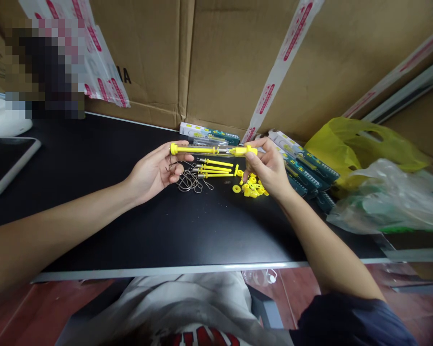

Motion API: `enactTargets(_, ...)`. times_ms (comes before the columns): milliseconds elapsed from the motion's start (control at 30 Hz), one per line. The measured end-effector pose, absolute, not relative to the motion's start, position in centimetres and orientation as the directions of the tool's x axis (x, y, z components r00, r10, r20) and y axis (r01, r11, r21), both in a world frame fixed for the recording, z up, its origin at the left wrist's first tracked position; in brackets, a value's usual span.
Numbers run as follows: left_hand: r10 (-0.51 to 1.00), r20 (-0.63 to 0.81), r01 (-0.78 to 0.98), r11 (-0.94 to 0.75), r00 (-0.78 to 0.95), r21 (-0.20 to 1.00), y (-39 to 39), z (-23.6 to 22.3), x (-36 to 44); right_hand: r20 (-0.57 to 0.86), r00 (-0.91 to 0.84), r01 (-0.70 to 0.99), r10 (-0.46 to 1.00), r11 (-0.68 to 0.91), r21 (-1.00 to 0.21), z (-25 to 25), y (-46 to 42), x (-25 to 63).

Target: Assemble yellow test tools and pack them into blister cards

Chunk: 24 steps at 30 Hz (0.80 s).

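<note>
A clear syringe-like tube with a yellow rod inside [198, 150] is held level above the table, one end in each hand. My left hand [155, 168] is closed on its left end, by a yellow cap; a bent metal wire shows by the fingers. My right hand [269, 166] pinches the yellow fitting [240, 151] at the other end. Beneath the tube lie several yellow rods with metal tips [216, 170]. Bent wire pieces [189, 182] are heaped near my left hand. Beside my right hand is a pile of small yellow plastic parts [251, 190].
Printed boxes [310, 170] are stacked to the right, and another box [209, 132] lies at the back. Yellow and clear plastic bags [368, 149] sit at far right. A white-edged device [10, 163] is at left. Cardboard cartons [223, 62] stand behind the black table [187, 240].
</note>
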State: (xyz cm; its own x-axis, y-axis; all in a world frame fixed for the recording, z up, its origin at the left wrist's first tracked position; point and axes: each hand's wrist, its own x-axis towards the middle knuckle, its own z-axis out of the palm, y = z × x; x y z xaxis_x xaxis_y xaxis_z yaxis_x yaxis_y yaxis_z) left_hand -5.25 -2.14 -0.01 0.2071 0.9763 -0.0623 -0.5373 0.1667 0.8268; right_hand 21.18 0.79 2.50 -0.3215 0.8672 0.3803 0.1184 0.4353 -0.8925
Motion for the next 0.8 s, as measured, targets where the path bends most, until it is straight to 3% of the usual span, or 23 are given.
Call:
enactTargets(533,0.976,-0.054,-0.536,0.163,0.213,0.828,-2.13,0.17,-5.21,0.394,-0.26,0.205,0.882,0.449,-0.87,2.36,0.86,21.14)
enactTargets(800,0.976,-0.071,-0.543,0.174,0.205,0.821,-2.07,0.28,-5.17,0.47,-0.226,0.202,0.853,0.513,-0.834,2.53,0.92,20.86)
